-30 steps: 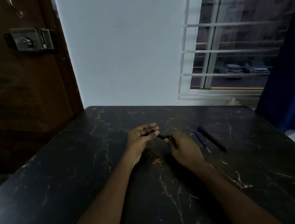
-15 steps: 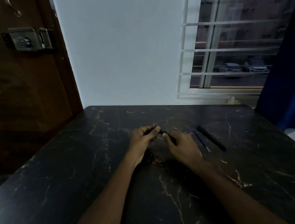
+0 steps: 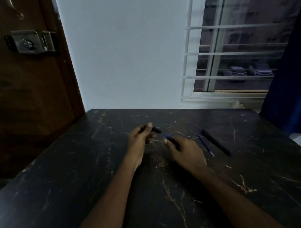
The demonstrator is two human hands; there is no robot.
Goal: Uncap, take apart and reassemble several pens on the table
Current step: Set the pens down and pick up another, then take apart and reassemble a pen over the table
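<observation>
Above the worktop (image 3: 78, 174) your hands have just drawn apart, left hand (image 3: 139, 140) pinching the cap (image 3: 155, 129) and right hand (image 3: 185, 150) clenched on the pen (image 3: 172, 141), blue tip bared: uncapped, so taking apart likely comes next.

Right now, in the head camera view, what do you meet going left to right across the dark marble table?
Left hand holding black pen cap → right hand holding black pen barrel → thin blue refill → black pen.

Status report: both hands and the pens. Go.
Left hand holds black cap. Right hand holds pen body. Refill, spare pen on table.
</observation>
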